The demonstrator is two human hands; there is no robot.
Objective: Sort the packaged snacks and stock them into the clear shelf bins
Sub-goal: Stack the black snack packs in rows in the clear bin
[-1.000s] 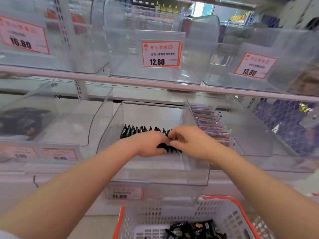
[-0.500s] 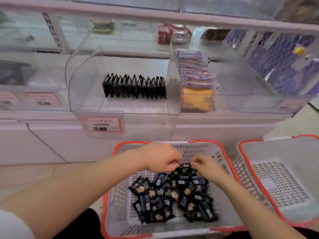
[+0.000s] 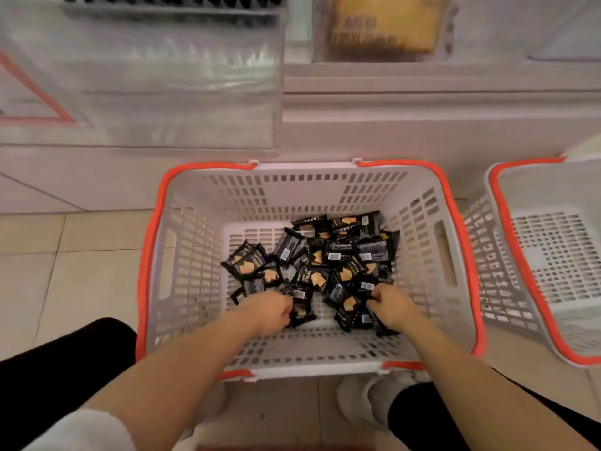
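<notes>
A white basket with an orange rim (image 3: 182,255) stands on the floor in front of me. Several small black snack packets (image 3: 328,265) lie in a loose heap on its bottom. My left hand (image 3: 271,312) is down in the basket with fingers curled round black packets at the heap's near left edge. My right hand (image 3: 392,307) is at the near right edge, its fingers pinching a black packet. The clear shelf bin (image 3: 169,76) with a row of black packets stands above, blurred, at the top edge.
A second white basket with an orange rim (image 3: 507,249) stands to the right, with nothing visible inside. A neighbouring bin holds a yellow package (image 3: 383,27). My dark-clothed knees and white shoes (image 3: 364,402) are right behind the basket. Tiled floor lies to the left.
Both hands left the shelf bin, came down into the basket and closed on packets at the heap's near edge. The view dropped from the shelf to the basket.
</notes>
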